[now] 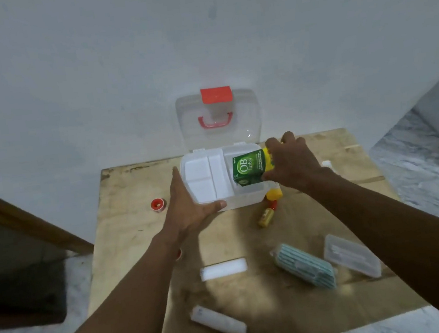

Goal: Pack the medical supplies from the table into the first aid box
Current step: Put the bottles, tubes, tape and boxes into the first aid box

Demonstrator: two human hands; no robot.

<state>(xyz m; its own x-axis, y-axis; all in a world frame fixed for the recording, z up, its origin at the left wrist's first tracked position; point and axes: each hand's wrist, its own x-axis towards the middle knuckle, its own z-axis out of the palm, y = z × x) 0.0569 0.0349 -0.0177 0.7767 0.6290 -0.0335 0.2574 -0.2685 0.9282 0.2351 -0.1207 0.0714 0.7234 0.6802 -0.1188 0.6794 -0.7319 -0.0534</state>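
The white first aid box [241,199] stands at the back of the wooden table, its clear lid [219,122] with red handle raised against the wall. A white divided tray [203,176] fills the box's left side. My left hand [187,205] presses flat against the box's front left corner. My right hand [291,160] grips a green OB herbal carton [247,170] and holds it tilted over the box's right side. On the table lie a small yellow bottle [266,215], a pack of blue masks [305,266], a clear flat case [351,255] and two white items [223,268] [218,321].
A red-rimmed tape roll [157,204] sits left of the box. A yellow-capped bottle [274,193] stands at the box's front right corner. A white item [327,164] peeks out behind my right wrist. The table [127,231] drops off to the floor on both sides.
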